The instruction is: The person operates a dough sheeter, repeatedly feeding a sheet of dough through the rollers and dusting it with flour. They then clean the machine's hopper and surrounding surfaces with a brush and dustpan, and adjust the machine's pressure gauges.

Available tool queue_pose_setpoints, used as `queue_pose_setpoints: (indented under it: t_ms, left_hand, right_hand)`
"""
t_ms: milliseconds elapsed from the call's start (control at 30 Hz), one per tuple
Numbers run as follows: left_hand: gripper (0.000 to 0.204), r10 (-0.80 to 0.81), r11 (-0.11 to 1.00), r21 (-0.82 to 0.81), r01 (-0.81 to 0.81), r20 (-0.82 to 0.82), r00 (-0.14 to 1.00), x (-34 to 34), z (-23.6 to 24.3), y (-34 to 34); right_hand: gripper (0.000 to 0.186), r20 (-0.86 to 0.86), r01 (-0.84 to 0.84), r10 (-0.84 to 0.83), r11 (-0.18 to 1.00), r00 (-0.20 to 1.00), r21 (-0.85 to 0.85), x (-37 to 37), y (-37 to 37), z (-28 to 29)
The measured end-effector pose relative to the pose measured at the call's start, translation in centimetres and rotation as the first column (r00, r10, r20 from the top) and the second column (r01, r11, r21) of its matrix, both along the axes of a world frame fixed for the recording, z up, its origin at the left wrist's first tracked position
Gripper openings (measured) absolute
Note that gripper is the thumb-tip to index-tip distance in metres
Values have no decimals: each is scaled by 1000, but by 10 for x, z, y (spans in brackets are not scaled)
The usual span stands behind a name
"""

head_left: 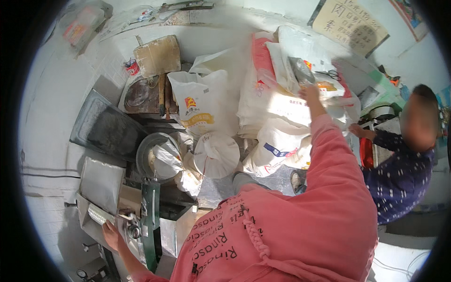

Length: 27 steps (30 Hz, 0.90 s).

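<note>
The pink sweatshirt of the wearer lies nearest the camera, its braided cord hanging down the front; the left hand reaches to a metal machine at lower left, fingers extended and close together by the near end of a pale ribbed bar; that bar's long axis slants from far left to near right, its near end pointing toward the fingers; whether they press or hold it I cannot tell; the right hand is stretched far forward over piled white sacks, at the near end of a grey oblong object, whose long axis also slants from far left to near right, that end toward the hand; the fingers look bunched, though their grip I cannot tell; black scissors lie just right of the object; at far right stands another person in a dark patterned top.
</note>
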<state>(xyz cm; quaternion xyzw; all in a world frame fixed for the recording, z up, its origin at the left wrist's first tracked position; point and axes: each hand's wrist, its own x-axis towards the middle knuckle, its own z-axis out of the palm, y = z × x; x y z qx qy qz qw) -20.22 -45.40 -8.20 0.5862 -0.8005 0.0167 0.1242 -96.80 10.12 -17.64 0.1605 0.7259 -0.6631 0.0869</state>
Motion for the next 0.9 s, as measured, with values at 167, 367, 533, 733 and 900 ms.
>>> queue_pose_setpoints:
  t_ms: [167,367,533,733,900]
  left_hand:
    - [50,-29,963,-256,80,198,980,-11,6,1]
    - [57,382,920,-38,-391,-144,913,-56,-4,-23]
    - [55,500,863,72,-500,-255,828,-56,-9,-27]
    - [53,533,844,105,-526,-263,804,-53,-7,-23]
    - [49,559,830,112,-547,-168,812,-35,-11,-23]
  right_hand:
    - [35,216,205,-123,886,969,-416,-80,28,-20]
    - [25,289,100,20,914,957,-394,-123,58,-69]
    - [20,198,177,-112,921,974,-346,-145,59,-44]
    - [32,-106,-442,486,851,868,285,-169,-93,101]
    - [37,174,131,870,-261,462,957,-160,-312,47]
